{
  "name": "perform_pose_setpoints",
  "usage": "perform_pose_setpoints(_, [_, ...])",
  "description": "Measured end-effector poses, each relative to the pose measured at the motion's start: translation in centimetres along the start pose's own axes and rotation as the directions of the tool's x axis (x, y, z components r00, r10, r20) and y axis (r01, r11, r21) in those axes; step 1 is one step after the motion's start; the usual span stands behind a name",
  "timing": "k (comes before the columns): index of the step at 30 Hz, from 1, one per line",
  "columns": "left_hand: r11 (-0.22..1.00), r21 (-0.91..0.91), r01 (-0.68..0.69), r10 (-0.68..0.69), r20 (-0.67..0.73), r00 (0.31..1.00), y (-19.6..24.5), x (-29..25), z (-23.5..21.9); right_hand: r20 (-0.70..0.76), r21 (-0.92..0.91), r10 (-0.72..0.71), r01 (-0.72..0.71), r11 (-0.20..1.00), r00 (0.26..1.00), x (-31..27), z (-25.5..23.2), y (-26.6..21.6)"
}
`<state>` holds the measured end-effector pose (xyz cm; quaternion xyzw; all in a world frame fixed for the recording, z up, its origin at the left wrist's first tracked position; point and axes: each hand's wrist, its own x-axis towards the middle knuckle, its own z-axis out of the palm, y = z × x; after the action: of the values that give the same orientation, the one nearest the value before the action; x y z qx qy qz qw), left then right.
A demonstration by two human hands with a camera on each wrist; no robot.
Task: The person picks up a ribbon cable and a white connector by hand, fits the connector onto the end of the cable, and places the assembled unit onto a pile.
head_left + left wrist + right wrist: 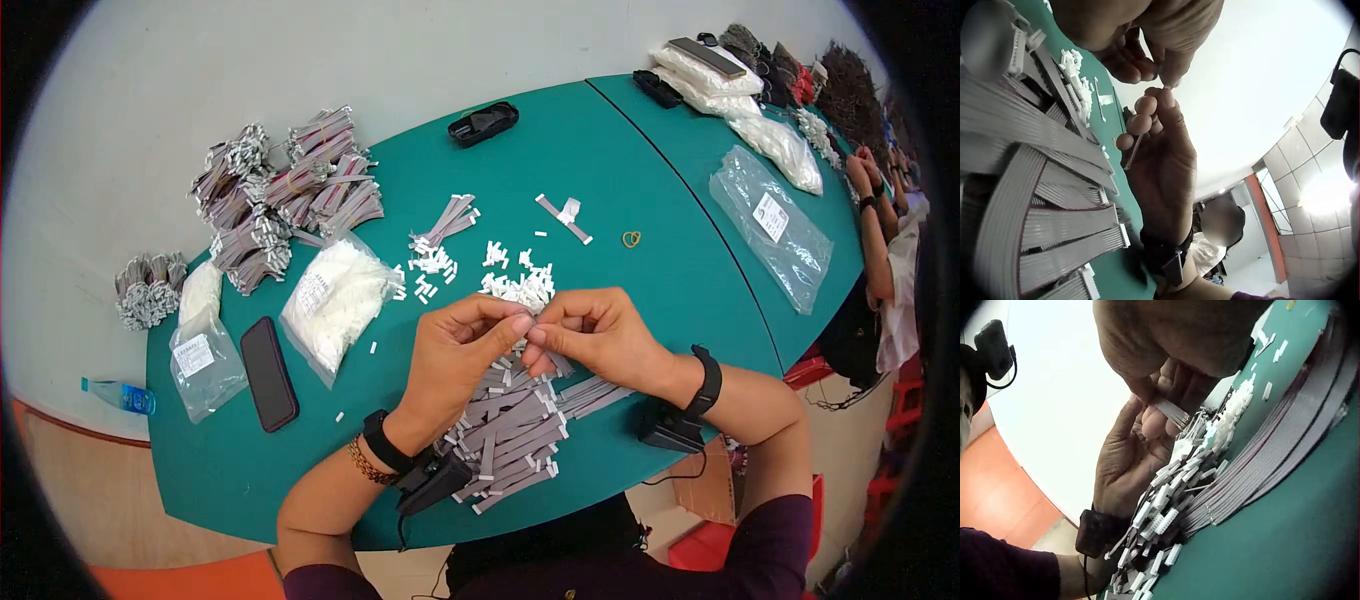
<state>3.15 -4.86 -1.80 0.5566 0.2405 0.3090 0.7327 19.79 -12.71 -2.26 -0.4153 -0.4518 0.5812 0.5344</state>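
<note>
My two hands meet fingertip to fingertip over the table's near middle. The right hand (605, 335) pinches a short grey flat ribbon cable (1172, 412), whose fine wire ends fan out below the fingers in the right wrist view. Thumb and forefinger of the left hand (465, 345) are pressed together at the same spot, on a small white connector (1167, 88) mostly hidden by the fingertips. Below the hands lies a heap of grey ribbon cables (510, 430) with white ends. Just beyond them is a pile of loose white connectors (520, 285).
Bundled cables (290, 190) are stacked at the back left. A bag of white parts (335, 300) and a phone (269, 375) lie left. A black case (483, 124), a rubber band (631, 239) and a clear bag (775, 230) are farther off. Another person's arms (872, 210) show at right.
</note>
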Motion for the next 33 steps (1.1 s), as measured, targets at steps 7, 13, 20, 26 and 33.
perform_pose_setpoints(7, [0.998, 0.054, -0.030, 0.030, 0.008, 1.000, 0.16, 0.02, -0.16, 0.004, -0.073, 0.012, -0.012, 0.997, 1.000, -0.12, -0.08, -0.14])
perform_pose_setpoints(13, [0.992, 0.097, -0.080, 0.080, 0.004, 0.997, 0.17, 0.01, -0.13, 0.002, -0.090, 0.000, 0.001, 0.996, 1.000, -0.11, -0.10, 0.02])
perform_pose_setpoints(20, [0.993, 0.091, -0.080, 0.081, -0.004, 0.997, 0.03, -0.14, 0.07, -0.013, -0.112, -0.014, 0.013, 0.994, 1.000, -0.16, 0.01, -0.26])
perform_pose_setpoints(26, [0.992, 0.092, -0.087, 0.087, -0.001, 0.996, -0.42, 0.01, 0.02, -0.049, -0.134, -0.049, 0.042, 0.990, 0.998, -0.23, 0.13, -0.33])
perform_pose_setpoints(33, [0.974, 0.162, -0.161, 0.160, 0.018, 0.987, -0.52, 0.11, -0.30, -0.042, -0.163, -0.055, 0.047, 0.985, 0.998, -0.24, 0.15, -0.17])
